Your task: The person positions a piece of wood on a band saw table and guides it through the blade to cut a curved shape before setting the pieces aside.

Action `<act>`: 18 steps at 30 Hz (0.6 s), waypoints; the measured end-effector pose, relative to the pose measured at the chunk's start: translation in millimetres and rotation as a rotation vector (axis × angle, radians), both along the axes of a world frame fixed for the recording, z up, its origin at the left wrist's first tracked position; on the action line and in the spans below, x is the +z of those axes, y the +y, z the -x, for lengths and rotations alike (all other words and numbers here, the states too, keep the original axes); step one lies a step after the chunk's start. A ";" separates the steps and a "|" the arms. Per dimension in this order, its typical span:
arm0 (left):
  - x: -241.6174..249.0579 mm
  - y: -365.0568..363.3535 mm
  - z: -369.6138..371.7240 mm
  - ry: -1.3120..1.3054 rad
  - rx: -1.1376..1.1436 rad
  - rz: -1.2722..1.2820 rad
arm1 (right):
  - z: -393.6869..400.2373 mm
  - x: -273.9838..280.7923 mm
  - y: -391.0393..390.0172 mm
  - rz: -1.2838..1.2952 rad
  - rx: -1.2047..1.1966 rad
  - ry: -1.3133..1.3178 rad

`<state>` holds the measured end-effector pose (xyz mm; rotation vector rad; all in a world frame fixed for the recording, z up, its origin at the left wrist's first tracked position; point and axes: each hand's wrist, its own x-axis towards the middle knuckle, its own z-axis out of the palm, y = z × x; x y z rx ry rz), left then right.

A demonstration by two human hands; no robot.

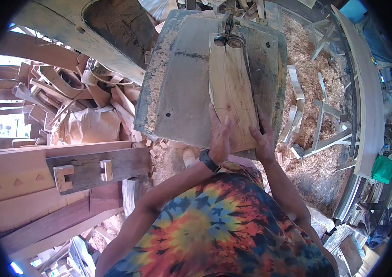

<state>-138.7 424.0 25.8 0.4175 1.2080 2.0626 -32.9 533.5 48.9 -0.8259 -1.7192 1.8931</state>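
A pale wooden board (234,92) with curved sides and drawn lines lies flat on the metal table (184,87) of a bandsaw. Its far end sits at the saw's blade guide (228,41), which has two round rollers; the blade itself is hard to make out. My left hand (220,137) grips the board's left edge near its close end, thumb on top. On the opposite edge, my right hand (264,141) holds the board, with its thumb over the upper face and the other fingers along the side. A dark watch (209,160) is on my left wrist.
The saw's large frame (108,32) rises at the upper left. Wood offcuts (62,92) are heaped on the left, behind a workbench (16,184). Sawdust (316,69) and curved strips (293,122) cover the floor on the right, beside a long plank (366,115).
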 end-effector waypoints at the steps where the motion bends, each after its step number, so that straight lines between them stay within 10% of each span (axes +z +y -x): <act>1: -1.1 1.0 -0.2 -0.031 -0.001 -0.020 | 0.7 0.2 0.2 0.038 0.009 0.012; 18: 0.0 5.2 -4.3 0.000 -0.002 -0.037 | -1.9 -7.9 9.7 0.013 0.010 0.034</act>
